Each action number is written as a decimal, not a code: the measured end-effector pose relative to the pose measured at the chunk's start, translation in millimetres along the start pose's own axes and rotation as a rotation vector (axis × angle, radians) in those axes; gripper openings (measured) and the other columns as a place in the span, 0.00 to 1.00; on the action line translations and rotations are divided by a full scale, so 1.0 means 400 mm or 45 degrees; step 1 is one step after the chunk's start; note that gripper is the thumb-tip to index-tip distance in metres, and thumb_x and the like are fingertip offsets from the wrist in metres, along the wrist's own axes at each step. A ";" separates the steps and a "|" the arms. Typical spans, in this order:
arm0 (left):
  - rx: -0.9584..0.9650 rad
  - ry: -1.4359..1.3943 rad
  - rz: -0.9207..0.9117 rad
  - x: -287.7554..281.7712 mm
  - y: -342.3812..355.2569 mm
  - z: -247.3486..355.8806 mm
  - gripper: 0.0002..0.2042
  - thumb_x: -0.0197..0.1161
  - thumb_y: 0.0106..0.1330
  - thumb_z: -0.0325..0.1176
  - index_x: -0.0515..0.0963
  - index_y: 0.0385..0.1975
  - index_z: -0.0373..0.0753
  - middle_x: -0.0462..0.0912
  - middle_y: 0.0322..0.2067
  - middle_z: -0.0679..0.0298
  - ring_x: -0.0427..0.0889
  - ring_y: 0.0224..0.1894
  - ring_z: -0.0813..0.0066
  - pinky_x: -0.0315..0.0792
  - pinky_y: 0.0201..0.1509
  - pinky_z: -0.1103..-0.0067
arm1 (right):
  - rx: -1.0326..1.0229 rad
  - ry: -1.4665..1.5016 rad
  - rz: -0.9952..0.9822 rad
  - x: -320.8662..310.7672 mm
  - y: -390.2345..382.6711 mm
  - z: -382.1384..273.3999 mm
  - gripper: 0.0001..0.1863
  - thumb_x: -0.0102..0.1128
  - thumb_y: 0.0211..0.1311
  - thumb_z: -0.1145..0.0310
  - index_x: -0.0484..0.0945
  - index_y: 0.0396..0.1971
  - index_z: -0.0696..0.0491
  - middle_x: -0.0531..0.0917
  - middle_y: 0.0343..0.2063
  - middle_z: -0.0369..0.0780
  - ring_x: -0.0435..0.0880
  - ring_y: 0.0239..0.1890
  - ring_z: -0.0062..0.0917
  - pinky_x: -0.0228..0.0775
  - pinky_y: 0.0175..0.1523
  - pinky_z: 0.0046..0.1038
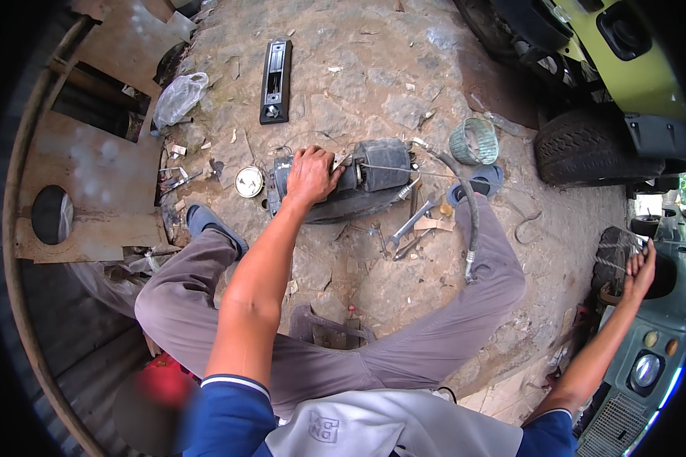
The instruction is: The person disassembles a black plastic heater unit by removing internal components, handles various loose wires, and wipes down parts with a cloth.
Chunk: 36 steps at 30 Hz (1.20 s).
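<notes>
A black cylindrical motor-like unit (385, 167) lies on the stone ground between my feet, with a metal rod and a hose (471, 217) at its right side. My left hand (311, 179) rests on top of it, fingers curled over its left part beside a small metal piece. Far to the right, my right hand (640, 273) is stretched out beside the grey-green vehicle front. Pale twisted rope (621, 245) reaches its fingertips, and the fingers look closed on it. What else the fingers may touch there is too small to tell.
Near my right foot lie wrenches (411, 222) and a green woven basket (474, 142). A round can (249, 182) stands left of the unit. Farther off are a long black metal-topped piece (276, 80) and a plastic bag (181, 99). A tyre (583, 146) stands right; rusty sheet metal (99, 167) left.
</notes>
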<state>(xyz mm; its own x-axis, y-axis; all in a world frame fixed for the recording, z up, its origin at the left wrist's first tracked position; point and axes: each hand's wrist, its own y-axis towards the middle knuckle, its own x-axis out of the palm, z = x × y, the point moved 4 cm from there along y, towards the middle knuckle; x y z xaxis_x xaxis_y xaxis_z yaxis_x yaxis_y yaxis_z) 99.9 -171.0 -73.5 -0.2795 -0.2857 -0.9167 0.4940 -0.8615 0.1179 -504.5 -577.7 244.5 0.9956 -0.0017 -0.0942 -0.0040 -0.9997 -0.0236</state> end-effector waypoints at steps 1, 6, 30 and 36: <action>0.003 0.010 0.002 -0.006 0.005 0.004 0.15 0.64 0.64 0.45 0.82 0.34 0.38 0.83 0.36 0.58 0.77 0.50 0.59 0.65 0.57 0.65 | -0.017 -0.018 0.138 -0.166 0.083 -0.005 0.16 0.62 0.67 0.57 0.68 0.24 0.45 0.57 0.12 0.25 0.51 0.11 0.10 0.45 0.16 0.19; -0.029 -0.008 -0.099 0.011 0.015 0.022 0.16 0.65 0.63 0.46 0.81 0.35 0.37 0.83 0.36 0.58 0.77 0.50 0.59 0.65 0.57 0.65 | -0.126 -0.217 0.894 -0.777 0.302 -0.091 0.22 0.58 0.65 0.52 0.77 0.46 0.56 0.80 0.40 0.39 0.77 0.35 0.22 0.66 0.34 0.25; -0.001 -0.139 -0.191 -0.049 0.053 0.025 0.17 0.70 0.57 0.37 0.82 0.43 0.33 0.84 0.37 0.49 0.78 0.47 0.50 0.73 0.51 0.62 | 0.201 -0.611 -1.006 0.833 -0.305 0.559 0.16 0.61 0.68 0.54 0.78 0.31 0.52 0.82 0.22 0.35 0.65 0.13 0.09 0.57 0.15 0.15; -0.188 -0.204 0.032 -0.007 -0.014 0.089 0.19 0.69 0.61 0.41 0.82 0.45 0.33 0.83 0.35 0.50 0.78 0.42 0.50 0.72 0.48 0.64 | 0.093 -0.023 -0.445 0.444 0.019 0.251 0.14 0.61 0.70 0.57 0.75 0.28 0.49 0.74 0.18 0.31 0.60 0.11 0.09 0.53 0.18 0.16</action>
<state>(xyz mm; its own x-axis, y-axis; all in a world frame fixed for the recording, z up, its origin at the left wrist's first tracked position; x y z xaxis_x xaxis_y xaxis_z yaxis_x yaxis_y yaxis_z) 68.8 -180.5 -58.1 -0.3871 -0.3796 -0.8403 0.6143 -0.7858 0.0721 -337.2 -583.1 127.6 0.9361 0.3411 -0.0855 0.3291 -0.9355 -0.1284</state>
